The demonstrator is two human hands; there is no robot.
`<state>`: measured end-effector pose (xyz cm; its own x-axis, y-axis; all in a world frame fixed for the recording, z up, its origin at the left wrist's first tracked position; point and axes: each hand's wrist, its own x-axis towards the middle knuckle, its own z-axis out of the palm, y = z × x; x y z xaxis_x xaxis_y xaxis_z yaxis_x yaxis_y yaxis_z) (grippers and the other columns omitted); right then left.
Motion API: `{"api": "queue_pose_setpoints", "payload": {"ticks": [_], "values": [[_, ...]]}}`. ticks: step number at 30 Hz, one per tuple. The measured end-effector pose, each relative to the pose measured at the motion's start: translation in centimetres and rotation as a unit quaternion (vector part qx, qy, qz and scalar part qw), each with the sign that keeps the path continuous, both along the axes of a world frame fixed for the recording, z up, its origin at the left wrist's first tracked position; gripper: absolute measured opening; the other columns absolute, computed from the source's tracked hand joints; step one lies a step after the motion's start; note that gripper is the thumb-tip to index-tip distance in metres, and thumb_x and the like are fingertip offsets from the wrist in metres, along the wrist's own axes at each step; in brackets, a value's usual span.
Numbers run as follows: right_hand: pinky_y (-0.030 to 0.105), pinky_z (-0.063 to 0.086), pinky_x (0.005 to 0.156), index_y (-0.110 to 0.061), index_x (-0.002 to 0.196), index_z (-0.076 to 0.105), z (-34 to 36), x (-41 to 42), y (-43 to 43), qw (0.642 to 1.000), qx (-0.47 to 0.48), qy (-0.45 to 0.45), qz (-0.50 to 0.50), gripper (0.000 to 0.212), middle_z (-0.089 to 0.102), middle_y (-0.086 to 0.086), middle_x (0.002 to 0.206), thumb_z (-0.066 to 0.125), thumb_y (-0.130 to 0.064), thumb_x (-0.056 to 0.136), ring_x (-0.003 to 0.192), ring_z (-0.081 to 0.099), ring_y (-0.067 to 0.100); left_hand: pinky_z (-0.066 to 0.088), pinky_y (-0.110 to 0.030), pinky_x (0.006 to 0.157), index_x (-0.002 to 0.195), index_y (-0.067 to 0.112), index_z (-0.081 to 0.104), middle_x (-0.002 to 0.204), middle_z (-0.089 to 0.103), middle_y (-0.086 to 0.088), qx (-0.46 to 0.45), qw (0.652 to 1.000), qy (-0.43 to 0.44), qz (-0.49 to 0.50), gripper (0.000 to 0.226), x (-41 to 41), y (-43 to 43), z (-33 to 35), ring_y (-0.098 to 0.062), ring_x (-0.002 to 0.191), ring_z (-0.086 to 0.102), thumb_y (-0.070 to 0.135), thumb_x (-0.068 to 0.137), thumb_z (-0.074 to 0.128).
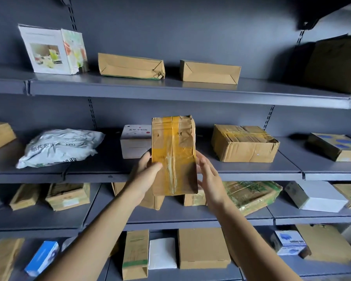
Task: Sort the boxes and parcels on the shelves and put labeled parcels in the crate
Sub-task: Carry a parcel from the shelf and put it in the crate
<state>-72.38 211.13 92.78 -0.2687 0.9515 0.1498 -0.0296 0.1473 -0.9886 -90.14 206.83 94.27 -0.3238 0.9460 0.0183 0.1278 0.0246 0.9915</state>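
Note:
I hold a small brown cardboard box (173, 155), crossed with yellow tape, upright in front of the middle shelf (251, 171). My left hand (146, 175) grips its lower left edge, thumb on the front face. My right hand (208, 175) touches its right side with fingers nearly straight, partly behind the box. No label shows on the taped face turned to me. No crate is in view.
On the middle shelf lie a grey poly mailer (59, 147), a white box (135, 140) and a taped carton (244, 144). The top shelf carries a printed white box (53, 49) and two flat brown boxes. Lower shelves hold several cartons.

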Motion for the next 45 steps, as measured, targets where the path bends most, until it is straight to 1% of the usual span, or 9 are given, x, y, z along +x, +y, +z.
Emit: {"api": "queue_pose_setpoints", "payload": {"ticks": [4, 8, 12, 18, 23, 27, 33, 37, 45], "values": [[0.021, 0.049, 0.092, -0.029, 0.142, 0.052, -0.4, -1.4, -0.2, 0.996, 0.048, -0.062, -0.041, 0.039, 0.060, -0.004, 0.134, 0.043, -0.037, 0.105, 0.111, 0.058, 0.004, 0.045, -0.047, 0.100, 0.129, 0.039, 0.041, 0.122, 0.058, 0.012, -0.022, 1.000, 0.011, 0.009, 0.065, -0.4, 0.2, -0.3, -0.018, 0.115, 0.054, 0.061, 0.073, 0.065], [0.044, 0.045, 0.108, -0.040, 0.134, 0.052, -0.7, -1.5, -0.6, 0.988, 0.093, -0.102, -0.064, 0.039, 0.053, -0.006, 0.134, 0.046, -0.048, 0.097, 0.130, 0.049, 0.012, 0.039, -0.053, 0.108, 0.146, 0.033, 0.020, 0.138, 0.052, 0.007, -0.021, 1.000, 0.007, 0.002, 0.122, 0.1, 0.6, -0.2, -0.022, 0.126, 0.049, 0.072, 0.045, 0.077], [0.043, 0.034, 0.116, -0.038, 0.143, 0.039, -0.3, -1.1, -0.2, 0.974, 0.140, -0.153, -0.094, 0.056, 0.040, 0.000, 0.146, 0.057, -0.053, 0.092, 0.140, 0.032, 0.016, 0.040, -0.054, 0.108, 0.147, 0.040, 0.015, 0.143, 0.045, 0.004, -0.025, 1.000, -0.009, 0.001, 0.133, 0.3, 0.9, -0.4, -0.024, 0.130, 0.045, 0.075, 0.035, 0.079], [0.041, 0.040, 0.112, -0.022, 0.158, -0.002, 0.9, 0.7, 1.9, 0.994, -0.026, -0.110, 0.002, 0.135, 0.032, -0.010, 0.150, 0.079, -0.069, 0.060, 0.140, 0.037, 0.017, 0.044, -0.050, 0.106, 0.144, 0.047, 0.025, 0.137, 0.046, 0.009, 0.008, 0.996, -0.084, -0.030, 0.110, 0.8, 0.5, -1.1, -0.019, 0.127, 0.047, 0.061, 0.052, 0.085], [0.037, 0.051, 0.101, -0.017, 0.145, 0.041, 0.1, 1.4, 1.9, 0.997, -0.024, -0.043, -0.055, 0.081, 0.065, -0.008, 0.126, 0.078, -0.049, 0.081, 0.114, 0.064, 0.013, 0.045, -0.033, 0.093, 0.133, 0.035, 0.050, 0.131, 0.052, 0.007, -0.057, 0.998, -0.025, -0.010, 0.074, 0.3, 0.8, -0.6, -0.015, 0.115, 0.053, 0.068, 0.070, 0.072], [0.037, 0.052, 0.101, -0.025, 0.132, 0.062, 0.1, 2.0, 1.8, 0.998, -0.034, 0.010, -0.049, 0.037, 0.072, -0.006, 0.117, 0.054, -0.023, 0.096, 0.113, 0.065, 0.014, 0.045, -0.034, 0.092, 0.125, 0.045, 0.052, 0.125, 0.060, 0.014, -0.068, 0.995, -0.042, -0.060, 0.087, 0.0, -0.1, -0.4, -0.012, 0.115, 0.056, 0.083, 0.047, 0.064], [0.045, 0.048, 0.105, -0.027, 0.127, 0.065, 0.3, 2.7, 1.8, 0.998, -0.039, 0.043, 0.008, 0.035, 0.072, -0.003, 0.119, 0.049, -0.013, 0.099, 0.116, 0.064, 0.019, 0.052, -0.036, 0.083, 0.121, 0.041, 0.057, 0.117, 0.069, 0.011, -0.019, 0.995, -0.075, -0.065, 0.058, 0.5, -0.5, -0.7, -0.013, 0.109, 0.063, 0.056, 0.068, 0.075], [0.054, 0.046, 0.106, -0.025, 0.123, 0.066, -0.8, 2.9, 1.7, 0.994, -0.088, 0.051, 0.049, 0.046, 0.069, 0.005, 0.123, 0.063, -0.051, 0.086, 0.120, 0.061, 0.029, 0.047, -0.029, 0.072, 0.121, 0.036, 0.061, 0.109, 0.072, 0.014, 0.010, 0.994, -0.098, -0.043, 0.034, 1.0, -0.7, -0.3, -0.006, 0.101, 0.065, 0.040, 0.087, 0.067], [0.046, 0.055, 0.083, -0.032, 0.133, 0.053, -2.3, 4.2, 0.6, 0.982, -0.111, 0.029, 0.152, 0.048, 0.066, 0.004, 0.129, 0.065, -0.040, 0.088, 0.114, 0.063, 0.026, 0.051, -0.049, 0.098, 0.123, 0.045, 0.056, 0.118, 0.069, 0.015, -0.006, 0.991, -0.095, -0.091, 0.065, 0.7, -1.3, -1.3, -0.011, 0.115, 0.061, 0.063, 0.063, 0.074]]}}
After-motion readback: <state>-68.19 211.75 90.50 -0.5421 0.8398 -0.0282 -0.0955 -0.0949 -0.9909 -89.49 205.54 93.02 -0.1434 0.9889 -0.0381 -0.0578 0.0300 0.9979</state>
